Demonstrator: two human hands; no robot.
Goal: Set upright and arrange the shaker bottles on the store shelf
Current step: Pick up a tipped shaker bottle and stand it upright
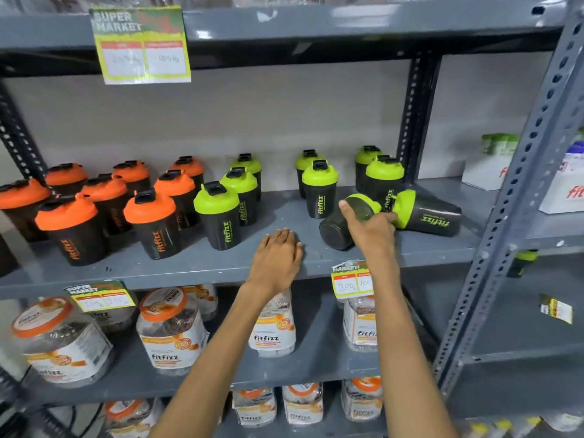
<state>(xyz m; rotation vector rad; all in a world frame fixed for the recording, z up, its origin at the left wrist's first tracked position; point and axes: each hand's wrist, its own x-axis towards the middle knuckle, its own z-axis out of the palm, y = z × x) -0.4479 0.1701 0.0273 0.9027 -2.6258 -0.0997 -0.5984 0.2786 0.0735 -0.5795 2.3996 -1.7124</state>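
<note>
Black shaker bottles stand on the grey middle shelf [189,267]. Several orange-lidded ones [151,226] fill the left, several green-lidded ones [218,216] stand in the middle and right. Two green-lidded bottles lie on their sides at the right: a near one [341,226] with its base toward me, and a far one [433,218] with its lid pointing left. My right hand [369,226] wraps over the near lying bottle. My left hand [278,257] rests flat on the shelf's front, fingers together, holding nothing.
Price tags hang from the top shelf edge [142,45] and the middle shelf edge [350,279]. Clear jars with orange labels [172,330] fill the lower shelves. A perforated grey upright [518,184] stands at the right, with white boxes [493,165] beyond it.
</note>
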